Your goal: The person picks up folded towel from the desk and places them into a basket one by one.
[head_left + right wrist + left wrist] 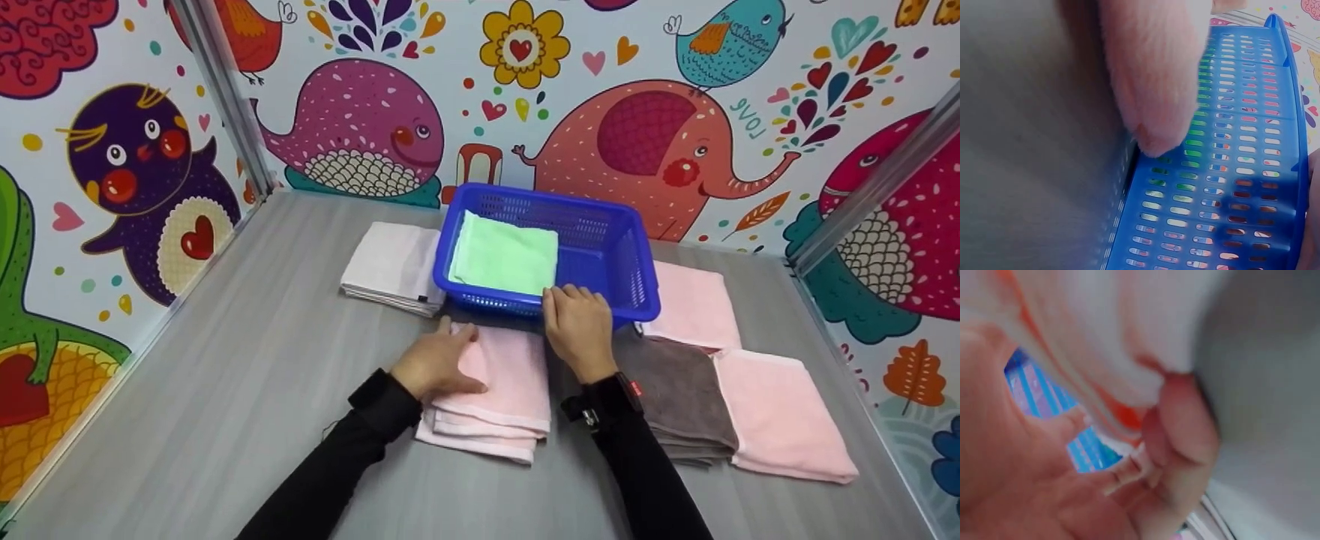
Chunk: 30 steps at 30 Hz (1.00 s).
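Observation:
My left hand (439,364) grips the left side of a folded pink towel (517,367), with the thumb over its top. In the left wrist view, the curled fingers (1185,422) meet the towel's layered edge. My right hand (581,330) holds the near rim of a blue plastic basket (637,277), fingers bent over it. A folded light green towel (506,255) lies inside, at the basket's left. The right wrist view shows the basket's slotted front wall (1224,135), with the pink towel's fuzzy fold (1154,73) standing close before it.
A stack of folded white towels (390,266) sits left of the basket. To the right lie a brown towel stack (679,397) and two folded pink towels, one behind (694,304) and one in front (787,412). Cartoon-printed walls (487,112) enclose the grey table.

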Tool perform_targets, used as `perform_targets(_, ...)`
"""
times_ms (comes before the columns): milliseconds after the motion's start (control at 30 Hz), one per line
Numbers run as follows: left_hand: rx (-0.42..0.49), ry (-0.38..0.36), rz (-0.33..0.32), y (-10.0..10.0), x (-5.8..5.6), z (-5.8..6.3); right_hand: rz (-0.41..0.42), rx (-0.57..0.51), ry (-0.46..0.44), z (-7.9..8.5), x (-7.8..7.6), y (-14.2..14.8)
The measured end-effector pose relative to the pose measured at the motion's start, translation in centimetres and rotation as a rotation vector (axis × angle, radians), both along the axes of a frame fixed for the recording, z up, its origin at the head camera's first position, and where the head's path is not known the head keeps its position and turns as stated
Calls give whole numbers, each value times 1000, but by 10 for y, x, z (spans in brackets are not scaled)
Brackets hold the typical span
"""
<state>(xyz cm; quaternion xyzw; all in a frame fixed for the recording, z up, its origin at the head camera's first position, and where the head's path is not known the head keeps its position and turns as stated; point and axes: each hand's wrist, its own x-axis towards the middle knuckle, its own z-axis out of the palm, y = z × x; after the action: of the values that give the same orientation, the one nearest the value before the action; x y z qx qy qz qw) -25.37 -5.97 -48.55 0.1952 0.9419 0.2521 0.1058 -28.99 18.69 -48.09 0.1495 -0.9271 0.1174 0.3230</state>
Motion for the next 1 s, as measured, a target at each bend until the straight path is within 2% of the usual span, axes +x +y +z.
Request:
perform_targets(133, 39, 40, 17, 0, 2, -2, 29, -60, -35, 4, 2, -1)
perform_targets(333, 86, 79, 13, -4, 1, -8, 209, -298, -14, 22, 25, -10)
perform_targets(433, 108, 72, 18, -5, 0, -8, 274, -277, -15, 24, 41, -15)
perform_targets(533, 129, 59, 9, -7, -2, -8, 261, -189, -133, 13, 53, -13)
perform_targets(633, 152, 49, 10, -11, -4, -7, 200, -124, -342, -1, 59, -6)
perform_targets(733, 184, 18, 46, -15, -4, -7, 167, -140, -536, -10, 59, -1)
perform_targets(800, 199, -17, 86, -18, -4, -7, 173, -188, -632, -15, 58, 1)
perform_targets(900, 210, -55, 127, -20, -4, -7, 198, -250, -701, -19, 55, 1)
perform_targets(1000, 213, -74, 130, -20, -7, -9, 242, -302, -733, -22, 52, 0)
